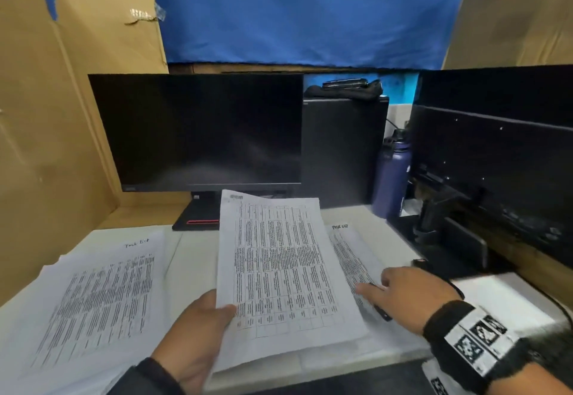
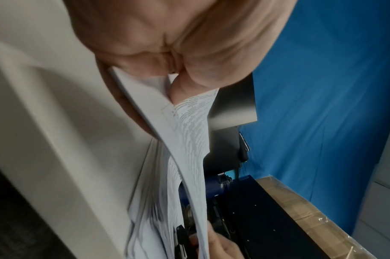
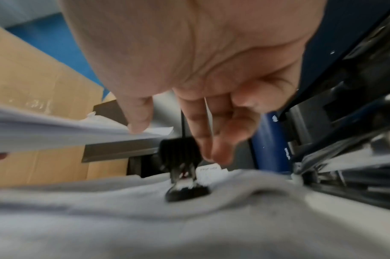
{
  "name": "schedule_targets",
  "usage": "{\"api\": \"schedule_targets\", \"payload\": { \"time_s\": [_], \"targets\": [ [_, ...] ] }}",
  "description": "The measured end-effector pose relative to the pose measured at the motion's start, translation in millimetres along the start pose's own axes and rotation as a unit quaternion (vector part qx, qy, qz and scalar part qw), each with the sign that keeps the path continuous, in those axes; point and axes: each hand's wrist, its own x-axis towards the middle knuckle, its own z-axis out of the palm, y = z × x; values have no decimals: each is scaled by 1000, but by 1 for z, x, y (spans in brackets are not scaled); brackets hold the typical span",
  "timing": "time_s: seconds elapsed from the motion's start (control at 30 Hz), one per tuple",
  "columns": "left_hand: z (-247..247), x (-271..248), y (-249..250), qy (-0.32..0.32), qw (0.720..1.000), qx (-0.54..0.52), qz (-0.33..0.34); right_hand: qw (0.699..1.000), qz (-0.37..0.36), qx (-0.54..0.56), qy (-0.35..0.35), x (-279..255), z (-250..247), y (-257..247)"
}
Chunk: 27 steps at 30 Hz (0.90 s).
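Observation:
My left hand (image 1: 204, 323) holds a sheaf of printed table sheets (image 1: 279, 270) lifted off the desk. Its thumb lies on top at the lower left corner and its fingers are hidden underneath. The left wrist view shows that thumb (image 2: 180, 87) pinching the sheaf (image 2: 189, 140). My right hand (image 1: 409, 292) reaches down, fingers loosely extended, onto a right-hand pile of sheets (image 1: 350, 258). Under its fingers lies a small black clip-like object (image 1: 383, 312). In the blurred right wrist view the fingertips (image 3: 220, 149) hover just above that black object (image 3: 187, 191) without closing on it.
A second pile of printed sheets (image 1: 93, 295) covers the desk's left side. Behind stand a dark monitor (image 1: 201, 134), a black computer tower (image 1: 344, 152), a dark blue bottle (image 1: 392, 174) and, at right, the back of another monitor (image 1: 496, 152). Cardboard panels (image 1: 46, 146) wall both sides.

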Motion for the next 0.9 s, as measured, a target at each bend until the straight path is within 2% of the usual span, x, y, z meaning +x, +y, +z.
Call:
{"api": "schedule_targets", "payload": {
  "time_s": [0.07,0.17,0.3,0.4,0.5,0.6,0.7,0.83,0.9],
  "targets": [
    [14,4,1,-11,1000,-14,2,1000,5,-2,-27,1,11,0],
    [40,5,10,-48,999,-18,11,993,61,101,17,1,10,16],
    [78,-1,24,-123,992,10,21,962,100,248,62,3,-5,41],
    [102,-1,27,-151,988,21,24,951,110,276,83,1,-15,48],
    [112,-4,26,-169,985,19,23,954,106,272,71,0,-15,47],
    [98,-10,27,-170,984,40,21,958,99,265,58,0,-12,44],
    [63,-20,32,-159,975,143,54,956,92,267,74,-2,-14,39],
    [-25,-8,31,-51,955,275,102,932,44,348,88,-13,-20,18],
    [-79,6,32,14,934,344,93,894,20,444,58,-20,-20,-2]
  ]
}}
